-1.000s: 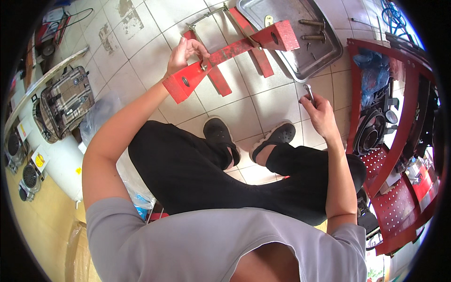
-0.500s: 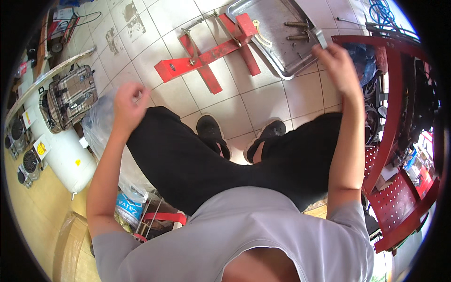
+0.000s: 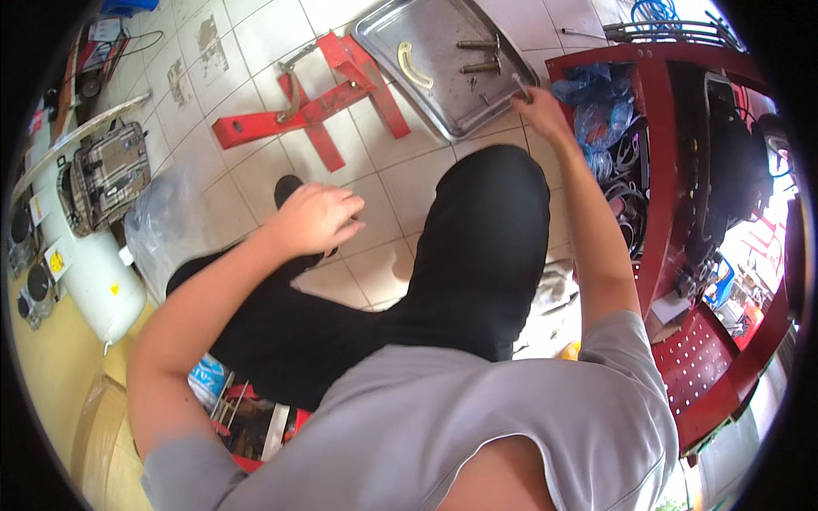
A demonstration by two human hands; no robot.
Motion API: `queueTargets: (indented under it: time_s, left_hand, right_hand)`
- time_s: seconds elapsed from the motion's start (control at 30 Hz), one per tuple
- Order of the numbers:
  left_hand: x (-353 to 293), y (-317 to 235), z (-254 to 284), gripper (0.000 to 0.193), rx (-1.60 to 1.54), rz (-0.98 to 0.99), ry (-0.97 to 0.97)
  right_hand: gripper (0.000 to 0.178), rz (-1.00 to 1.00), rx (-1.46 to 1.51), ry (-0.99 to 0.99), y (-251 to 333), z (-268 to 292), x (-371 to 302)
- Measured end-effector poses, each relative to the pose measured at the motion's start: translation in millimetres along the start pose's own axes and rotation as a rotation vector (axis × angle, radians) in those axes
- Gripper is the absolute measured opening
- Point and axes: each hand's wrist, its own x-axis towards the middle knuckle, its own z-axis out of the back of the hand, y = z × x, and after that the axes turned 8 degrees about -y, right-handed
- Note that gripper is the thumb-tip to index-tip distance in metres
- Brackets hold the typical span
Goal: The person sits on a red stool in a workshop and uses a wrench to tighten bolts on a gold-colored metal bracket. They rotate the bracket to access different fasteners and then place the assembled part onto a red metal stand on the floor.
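Observation:
My right hand (image 3: 543,113) is closed on a short, shiny metal piece (image 3: 521,87) at the right rim of a metal tray (image 3: 439,89). Its exact kind is hard to make out. In the tray lie a curved, slotted pale metal strip (image 3: 415,66), two bolt-like metal pins (image 3: 479,66) and a few small parts. Over my left thigh, my left hand (image 3: 319,220) is held in the air, fingers loosely bent and apart, with nothing seen in it. A red metal frame (image 3: 315,115) with crosspieces rests on the tiled floor left of the tray.
A red rack (image 3: 656,170) stands close on my right, with blue plastic bags (image 3: 596,106) inside. To the left are a plaid bag (image 3: 111,179), a white tank (image 3: 106,289) and clear plastic sheeting (image 3: 162,226). A red-edged wire basket (image 3: 234,409) sits by my left leg.
My left hand has moved right and inward, over my left leg. My right hand, still holding the metal piece, has lowered to the tray's rim. My legs have shifted, and the view has turned.

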Motion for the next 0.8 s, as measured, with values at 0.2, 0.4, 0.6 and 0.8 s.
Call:
queueTargets:
  time_s: [0.2, 0.4, 0.6, 0.8]
  left_hand:
    - [-15.9, -26.2, 7.3, 0.023, -0.095, 0.395, 0.042]
    - [-19.2, -37.4, 17.2, 0.027, -0.314, 0.505, 0.017]
    - [-30.5, -37.5, 18.9, 0.032, -0.375, 0.489, 0.020]
    - [-31.9, -33.5, 29.4, 0.036, -0.384, 0.493, 0.020]
  right_hand:
    - [0.031, -0.113, -0.197, -0.027, -52.7, -73.4, 36.1]
    - [0.028, -0.032, -0.324, 0.004, -33.3, -95.5, 68.7]
    - [0.029, 0.040, -0.350, 0.049, -47.3, -98.8, 68.4]
    - [0.033, 0.205, -0.512, 0.094, -47.5, -112.5, 60.9]
